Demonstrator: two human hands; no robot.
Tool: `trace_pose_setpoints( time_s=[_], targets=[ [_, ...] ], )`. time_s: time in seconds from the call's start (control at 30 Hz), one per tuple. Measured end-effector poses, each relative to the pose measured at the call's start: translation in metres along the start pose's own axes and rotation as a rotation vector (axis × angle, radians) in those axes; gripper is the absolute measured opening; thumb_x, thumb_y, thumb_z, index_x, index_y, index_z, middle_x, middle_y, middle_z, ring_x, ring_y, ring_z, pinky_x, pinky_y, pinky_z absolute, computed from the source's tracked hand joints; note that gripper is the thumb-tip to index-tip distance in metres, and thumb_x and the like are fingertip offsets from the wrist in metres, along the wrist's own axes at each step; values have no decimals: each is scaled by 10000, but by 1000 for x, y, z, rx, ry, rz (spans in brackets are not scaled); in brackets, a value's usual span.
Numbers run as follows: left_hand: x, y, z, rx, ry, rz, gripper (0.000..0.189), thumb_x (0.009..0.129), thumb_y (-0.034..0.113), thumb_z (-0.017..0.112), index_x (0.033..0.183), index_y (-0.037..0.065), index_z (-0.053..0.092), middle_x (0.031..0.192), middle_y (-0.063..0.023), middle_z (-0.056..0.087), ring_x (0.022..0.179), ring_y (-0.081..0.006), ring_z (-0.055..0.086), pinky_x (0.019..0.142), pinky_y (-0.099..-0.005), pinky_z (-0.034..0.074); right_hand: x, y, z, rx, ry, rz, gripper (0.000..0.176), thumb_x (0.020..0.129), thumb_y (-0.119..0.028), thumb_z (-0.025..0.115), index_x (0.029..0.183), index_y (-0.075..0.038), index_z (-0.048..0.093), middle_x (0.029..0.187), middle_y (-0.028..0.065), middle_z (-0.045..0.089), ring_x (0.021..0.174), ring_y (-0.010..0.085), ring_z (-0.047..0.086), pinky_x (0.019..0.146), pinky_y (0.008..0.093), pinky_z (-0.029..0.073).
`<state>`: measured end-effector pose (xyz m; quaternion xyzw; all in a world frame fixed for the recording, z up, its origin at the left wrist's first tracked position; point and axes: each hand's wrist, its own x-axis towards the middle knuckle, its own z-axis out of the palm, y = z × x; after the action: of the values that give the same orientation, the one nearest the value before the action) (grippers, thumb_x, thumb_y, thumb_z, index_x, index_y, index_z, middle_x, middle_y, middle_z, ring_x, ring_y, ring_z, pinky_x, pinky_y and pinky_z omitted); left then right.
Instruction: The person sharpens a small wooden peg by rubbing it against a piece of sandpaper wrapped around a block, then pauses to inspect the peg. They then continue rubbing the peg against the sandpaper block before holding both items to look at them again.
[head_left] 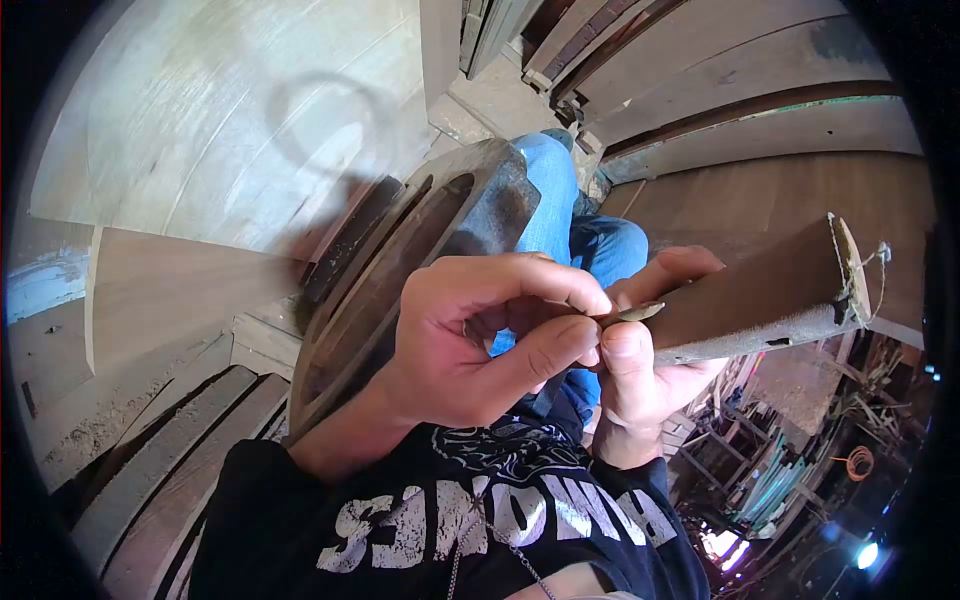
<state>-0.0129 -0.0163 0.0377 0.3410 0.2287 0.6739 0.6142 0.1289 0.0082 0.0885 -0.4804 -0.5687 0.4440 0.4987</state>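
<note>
My left hand (480,340) is closed in a pinch, thumb and forefinger together on a small tan, pointed strip (637,313). Whether that strip joins the larger sheet is hidden by the fingers. Gripped by my right hand (640,385) is a folded brown sheet (760,290), which looks like sanding cloth. Loose threads hang from its frayed far end. My right thumb presses on its near end, against the left fingertips, with other fingers behind. Left of my hands, a curved wooden piece (400,260) with long slots stands beside my legs, partly behind my left forearm.
A broad pale panel (240,110) stands at the upper left. Wooden slats (170,460) lie at the lower left, and stacked boards (740,90) at the upper right. Jumbled sticks and frames (770,470) fill the lower right, near a bright lamp (867,553).
</note>
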Motion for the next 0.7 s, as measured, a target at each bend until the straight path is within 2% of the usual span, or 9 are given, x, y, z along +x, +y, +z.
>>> trace_pose_setpoints(
  time_s=[0.13, 0.23, 0.37, 0.57, 0.7],
  targets=[
    [-1, -1, 0, 14, 14, 18, 147, 955, 26, 652, 1044, -84, 611, 842, -137, 653, 589, -77, 585, 499, -199, 416, -2, -2, 0, 18, -2, 61, 581, 698, -93, 924, 1127, 83, 573, 766, 58, 610, 631, 91, 551, 568, 214, 405],
    [1, 0, -1, 22, 1, 25, 155, 947, 32, 667, 1043, -75, 612, 854, -133, 652, 597, -68, 578, 507, -195, 413, 0, 3, -2, 34, -43, -15, 559, 711, -73, 909, 1128, 86, 573, 771, 68, 611, 634, 91, 550, 568, 212, 404],
    [1, 0, -1, 36, 3, 21, 163, 941, 39, 680, 1040, -69, 612, 856, -123, 647, 590, -60, 560, 507, -191, 408, 0, 2, -1, 36, -26, 30, 557, 721, -84, 902, 1132, 90, 570, 771, 73, 610, 641, 93, 552, 570, 213, 403],
    [1, 2, 0, 33, 22, -16, 183, 920, 44, 709, 1038, -55, 610, 860, -94, 626, 656, -58, 528, 571, -194, 397, 1, 9, -3, 39, -24, -34, 563, 727, -114, 902, 1134, 92, 572, 771, 70, 616, 646, 90, 539, 577, 214, 396],
    [1, 2, 0, 16, 43, -26, 198, 910, 62, 726, 1032, -45, 612, 863, -87, 620, 700, -61, 523, 604, -196, 390, -1, 6, -2, 38, -14, 33, 570, 732, -109, 904, 1151, 90, 573, 765, 61, 617, 659, 89, 541, 583, 211, 393]
  ],
)
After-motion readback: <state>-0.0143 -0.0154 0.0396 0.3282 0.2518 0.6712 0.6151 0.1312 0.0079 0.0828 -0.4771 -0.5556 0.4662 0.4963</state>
